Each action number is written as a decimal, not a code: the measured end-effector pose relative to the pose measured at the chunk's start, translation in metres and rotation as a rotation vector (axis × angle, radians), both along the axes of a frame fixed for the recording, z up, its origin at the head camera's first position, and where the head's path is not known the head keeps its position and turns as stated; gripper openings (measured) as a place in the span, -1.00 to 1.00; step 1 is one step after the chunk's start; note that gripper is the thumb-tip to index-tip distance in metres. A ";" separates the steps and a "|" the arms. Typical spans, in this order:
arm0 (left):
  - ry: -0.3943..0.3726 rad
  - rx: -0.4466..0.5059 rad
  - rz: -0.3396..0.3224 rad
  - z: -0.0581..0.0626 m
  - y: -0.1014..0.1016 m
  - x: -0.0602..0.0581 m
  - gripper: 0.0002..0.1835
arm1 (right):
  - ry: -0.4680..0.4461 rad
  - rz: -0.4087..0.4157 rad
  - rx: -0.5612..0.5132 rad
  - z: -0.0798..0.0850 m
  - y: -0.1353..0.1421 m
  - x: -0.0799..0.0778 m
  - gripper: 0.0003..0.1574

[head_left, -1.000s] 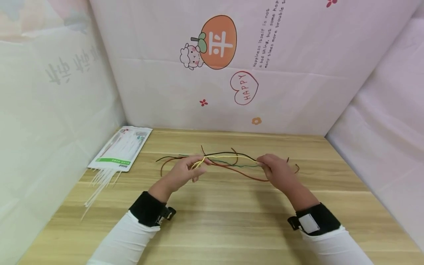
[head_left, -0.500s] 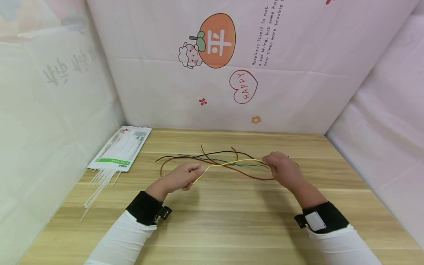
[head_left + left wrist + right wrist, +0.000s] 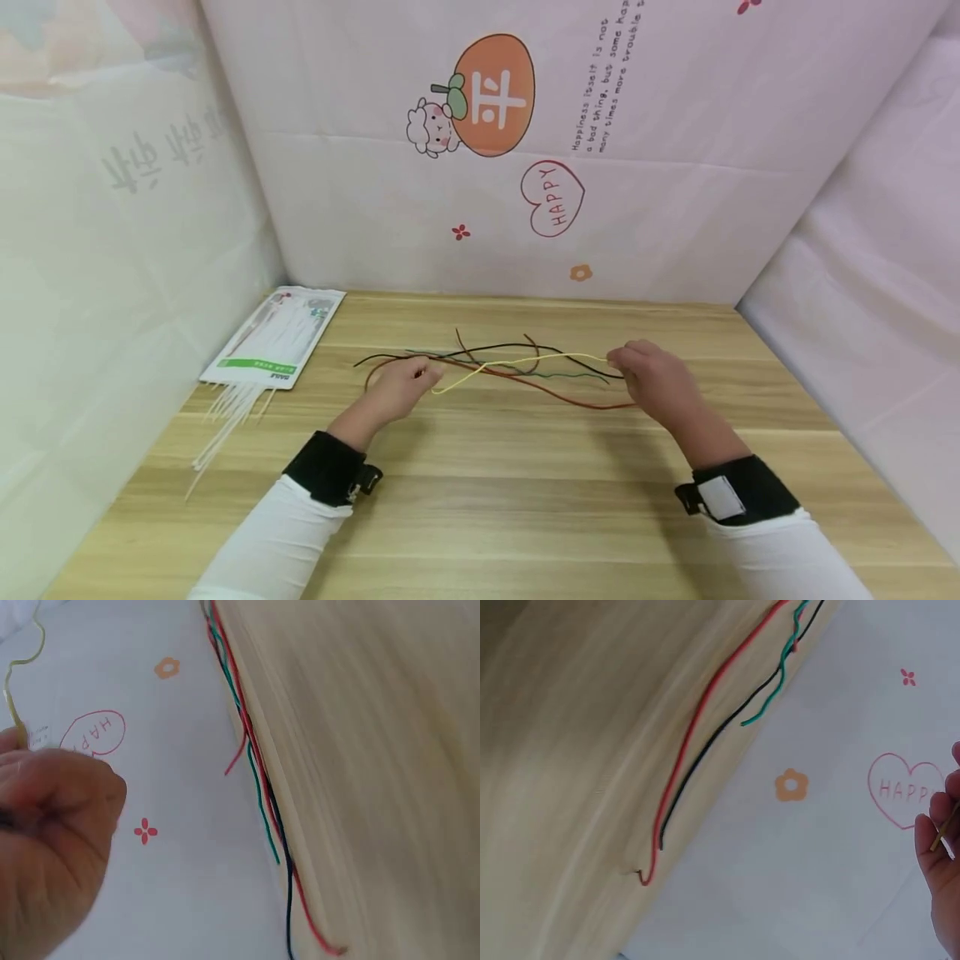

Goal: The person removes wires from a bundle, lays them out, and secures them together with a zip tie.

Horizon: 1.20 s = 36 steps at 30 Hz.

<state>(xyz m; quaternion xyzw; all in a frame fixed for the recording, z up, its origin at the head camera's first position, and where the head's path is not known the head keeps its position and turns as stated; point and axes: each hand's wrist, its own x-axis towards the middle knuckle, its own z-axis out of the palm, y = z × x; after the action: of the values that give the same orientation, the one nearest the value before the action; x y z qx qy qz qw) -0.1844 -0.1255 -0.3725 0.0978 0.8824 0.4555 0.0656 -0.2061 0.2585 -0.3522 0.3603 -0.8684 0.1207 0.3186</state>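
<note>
In the head view, a yellow wire (image 3: 555,356) stretches between my two hands, with a bend near the left one. My left hand (image 3: 393,390) grips one end with curled fingers; the left wrist view shows the yellow wire (image 3: 10,690) rising from that fist. The other end is pinched by my right hand (image 3: 660,385), and a short yellow tip (image 3: 937,838) shows at its fingers in the right wrist view. Beneath, a black wire (image 3: 501,345), a green wire (image 3: 573,375) and red wires (image 3: 573,402) lie crossed on the table.
A white printed packet (image 3: 273,337) lies at the table's back left, with several white cable ties (image 3: 232,412) sticking out of it. The wooden table (image 3: 495,517) meets a printed cloth wall (image 3: 375,208) at the back, with cloth sides left and right.
My right hand has moved to the right and my left hand slightly left, drawing the yellow wire out longer between them. Its folds by the left hand have opened into one bend.
</note>
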 end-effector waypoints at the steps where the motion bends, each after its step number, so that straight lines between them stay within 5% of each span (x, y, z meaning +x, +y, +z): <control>1: -0.043 0.074 0.003 -0.001 0.000 0.001 -0.66 | -0.039 -0.023 -0.007 -0.002 0.001 0.001 -0.80; 4: -0.123 0.213 0.028 -0.003 -0.001 0.002 -0.63 | -0.152 -0.076 -0.026 -0.010 0.005 0.004 -0.86; 11: -0.007 0.064 -0.080 -0.004 -0.013 0.000 -0.67 | -0.191 -0.083 -0.044 -0.012 0.013 0.003 -0.86; 18: 0.162 -0.122 -0.307 -0.004 -0.032 -0.005 -0.67 | -0.031 -0.047 0.031 -0.010 0.024 -0.007 -0.77; 23: 0.205 -0.184 -0.394 -0.003 -0.043 -0.004 -0.67 | 0.057 -0.014 0.047 -0.012 0.024 -0.015 -0.65; 36: 0.214 -0.380 -0.151 0.005 -0.032 -0.011 -0.82 | -0.201 -0.165 0.042 -0.009 0.017 -0.016 -0.84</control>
<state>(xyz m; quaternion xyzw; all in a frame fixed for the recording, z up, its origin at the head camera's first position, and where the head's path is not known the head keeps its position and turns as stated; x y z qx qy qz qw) -0.1949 -0.1578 -0.3678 0.1973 0.9444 0.2622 0.0228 -0.2221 0.2754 -0.3611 0.2803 -0.9250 0.1114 0.2312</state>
